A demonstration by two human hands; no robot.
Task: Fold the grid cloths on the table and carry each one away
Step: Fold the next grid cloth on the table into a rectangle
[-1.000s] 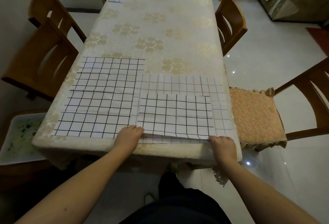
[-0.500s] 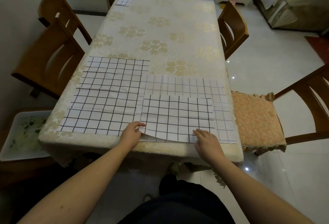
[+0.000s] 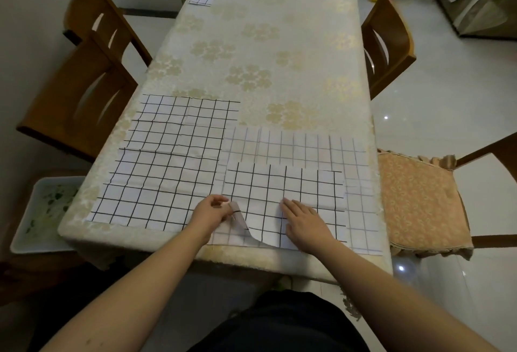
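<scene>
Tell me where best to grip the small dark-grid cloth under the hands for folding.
Probably its near left corner, from the table's near edge: the small dark-grid cloth already curls up there, pinched by the left hand, while the right hand lies flat on it.

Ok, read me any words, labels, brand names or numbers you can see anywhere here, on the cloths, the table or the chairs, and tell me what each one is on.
None to read: no words, labels, brands or numbers show anywhere.
Grid cloths: only grid lines.
Tablecloth: only a flower pattern.
Seat cushion: only a woven pattern.
</scene>
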